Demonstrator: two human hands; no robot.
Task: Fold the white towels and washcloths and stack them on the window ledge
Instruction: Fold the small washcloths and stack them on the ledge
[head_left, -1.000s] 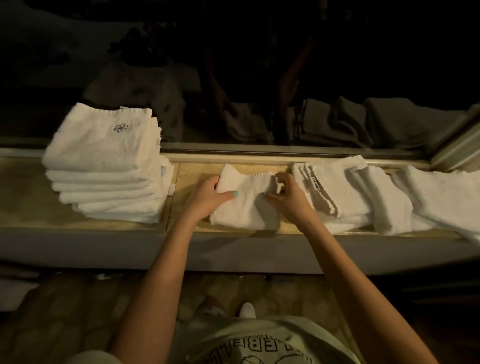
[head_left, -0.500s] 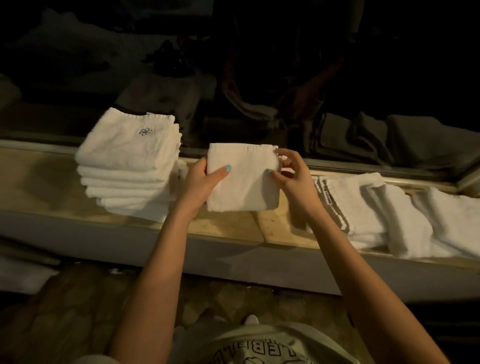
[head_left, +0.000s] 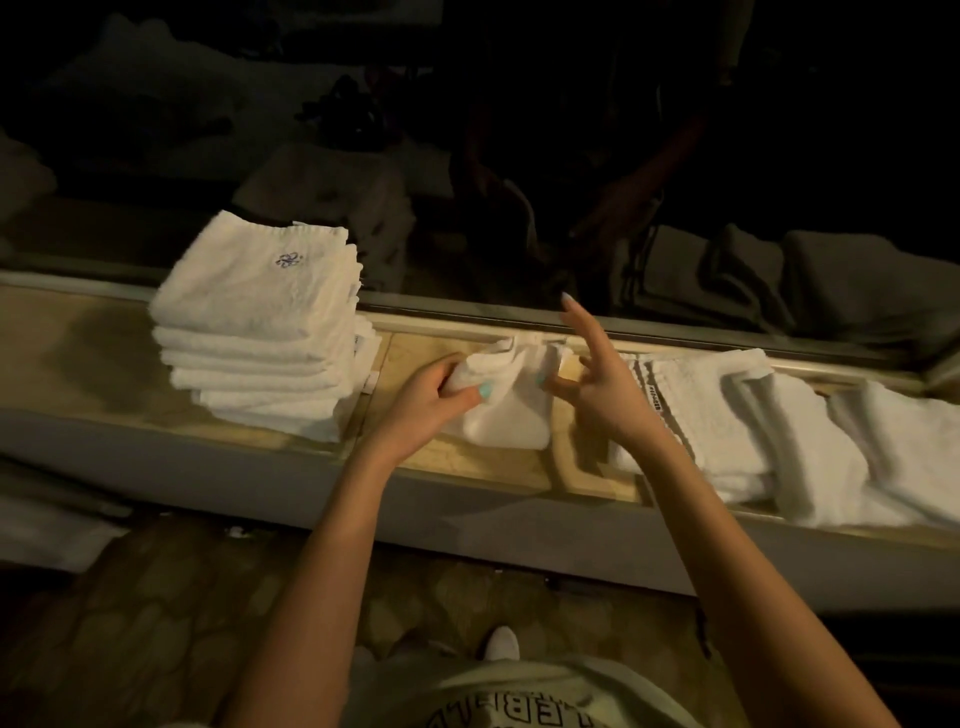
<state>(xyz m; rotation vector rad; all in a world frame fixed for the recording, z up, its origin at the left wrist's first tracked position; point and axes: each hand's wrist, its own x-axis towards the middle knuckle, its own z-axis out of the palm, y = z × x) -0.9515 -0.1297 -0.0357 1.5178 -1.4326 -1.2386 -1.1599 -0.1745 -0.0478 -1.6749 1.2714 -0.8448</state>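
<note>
A small white washcloth lies bunched on the window ledge in the middle. My left hand grips its left edge, thumb on top. My right hand hovers at the cloth's right side with fingers spread, thumb tip touching it and the index finger pointing up. To the left stands a stack of folded white towels; the top one bears a small blue emblem. Loose white towels lie spread along the ledge at the right.
Dark window glass runs behind the ledge and reflects the towels. The ledge's grey front face drops to a patterned floor. A white shoe tip shows below, near my shirt.
The washcloth, held up flat by both hands half a second ago, has come down onto the ledge and bunched. My right hand has let go and spread its fingers.
</note>
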